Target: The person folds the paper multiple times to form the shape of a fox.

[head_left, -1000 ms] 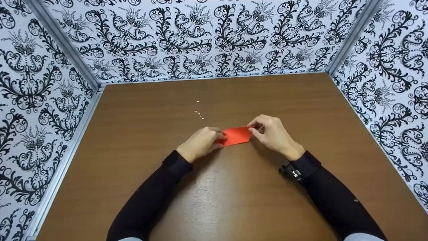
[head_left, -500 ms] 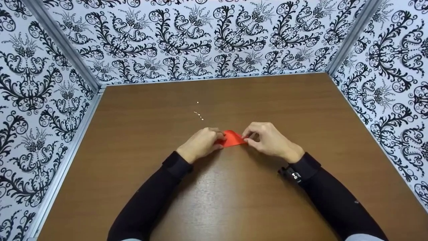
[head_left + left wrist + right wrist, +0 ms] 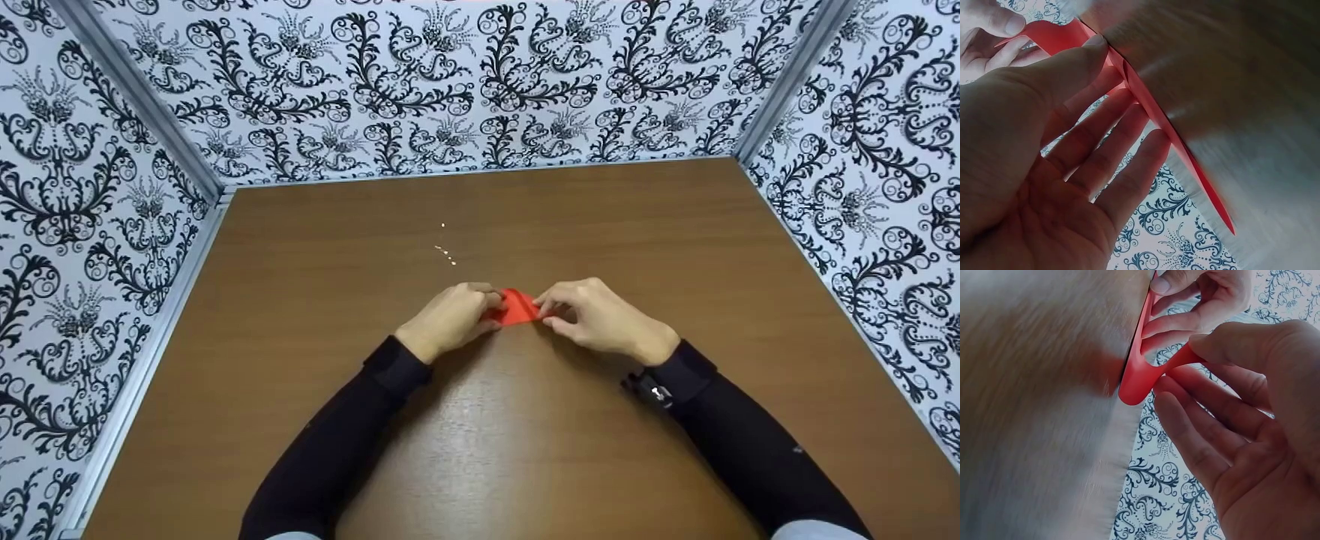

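Note:
Near the middle of the table, a piece of red paper (image 3: 517,308) bends up and over from its right end. My left hand (image 3: 452,319) presses the left part of it against the tabletop. In the left wrist view, the fingers (image 3: 1129,169) are nearly straight, their tips and the thumb tip touching the red paper (image 3: 1154,107). My right hand (image 3: 600,315) pinches the paper's right end between thumb and fingers. The right wrist view shows that end curled into a rounded loop (image 3: 1139,385), and its raised flap lies under the right thumb (image 3: 1224,349).
A brown wooden table (image 3: 337,247) spreads around the hands. Several small bright specks (image 3: 448,255) show on it, beyond the left hand. Patterned black-and-white walls (image 3: 480,82) with metal framing close off the back and sides.
My right hand has carried the paper's right end leftward, toward my left hand. The paper has gone from lying flat to folding over. My left hand has stayed in place.

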Demonstrator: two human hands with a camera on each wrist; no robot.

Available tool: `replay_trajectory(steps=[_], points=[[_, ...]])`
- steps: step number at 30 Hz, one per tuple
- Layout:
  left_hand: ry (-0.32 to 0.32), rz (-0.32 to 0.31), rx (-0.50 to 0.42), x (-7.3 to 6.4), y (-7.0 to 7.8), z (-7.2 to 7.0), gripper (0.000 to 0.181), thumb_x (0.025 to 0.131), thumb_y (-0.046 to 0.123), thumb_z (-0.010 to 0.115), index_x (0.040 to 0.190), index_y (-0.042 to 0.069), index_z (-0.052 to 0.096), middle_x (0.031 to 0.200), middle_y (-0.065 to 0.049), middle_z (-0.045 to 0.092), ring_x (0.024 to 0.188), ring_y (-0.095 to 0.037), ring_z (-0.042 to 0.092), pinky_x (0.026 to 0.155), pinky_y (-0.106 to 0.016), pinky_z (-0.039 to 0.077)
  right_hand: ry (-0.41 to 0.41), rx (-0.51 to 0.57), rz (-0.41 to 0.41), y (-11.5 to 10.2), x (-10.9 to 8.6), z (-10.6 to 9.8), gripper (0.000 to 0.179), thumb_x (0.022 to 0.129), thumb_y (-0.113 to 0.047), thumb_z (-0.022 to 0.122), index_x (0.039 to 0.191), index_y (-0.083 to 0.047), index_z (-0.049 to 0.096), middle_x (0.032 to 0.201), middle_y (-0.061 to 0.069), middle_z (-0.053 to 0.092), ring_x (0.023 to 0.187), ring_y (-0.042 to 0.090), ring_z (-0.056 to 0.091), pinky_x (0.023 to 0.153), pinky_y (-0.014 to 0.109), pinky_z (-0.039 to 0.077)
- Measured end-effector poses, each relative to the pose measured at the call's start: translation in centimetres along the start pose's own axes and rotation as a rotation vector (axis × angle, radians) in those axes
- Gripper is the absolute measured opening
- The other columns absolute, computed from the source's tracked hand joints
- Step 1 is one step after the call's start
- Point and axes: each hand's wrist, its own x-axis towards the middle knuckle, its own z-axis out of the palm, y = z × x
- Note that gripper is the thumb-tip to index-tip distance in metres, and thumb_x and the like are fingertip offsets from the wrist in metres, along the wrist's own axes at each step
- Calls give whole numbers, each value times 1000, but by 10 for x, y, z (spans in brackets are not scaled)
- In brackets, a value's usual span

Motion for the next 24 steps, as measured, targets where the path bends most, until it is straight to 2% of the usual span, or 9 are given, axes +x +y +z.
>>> replay_trajectory(steps=[5,8,17,24], points=[[-19,-13,15,1,1,1,15,106,18,88,117,8,86,119,-11,84,112,-31,84,99,-46,70,-43,-41,-7,-1,-1,3,17,107,-6,81,123,-3,85,120,8,88,110,25,85,95,47,71],[-28,-23,27,2,0,1,17,107,20,88,118,8,86,124,-11,84,115,-32,84,102,-47,70,-70,-51,-10,-3,0,4,19,108,-7,81,126,-3,85,117,6,88,109,23,85,95,46,71],[-36,-28,27,1,-1,2,15,107,19,87,117,9,86,119,-11,83,112,-32,83,100,-49,70,-137,-82,13,-8,1,7,11,108,-7,82,118,-9,86,120,6,87,109,22,83,94,45,71],[-31,-27,43,2,0,2,15,107,17,88,117,8,84,126,-11,83,116,-35,82,101,-49,70,-143,-131,14,-10,0,12,11,107,-9,84,117,-11,87,119,6,86,112,24,84,94,45,71]])
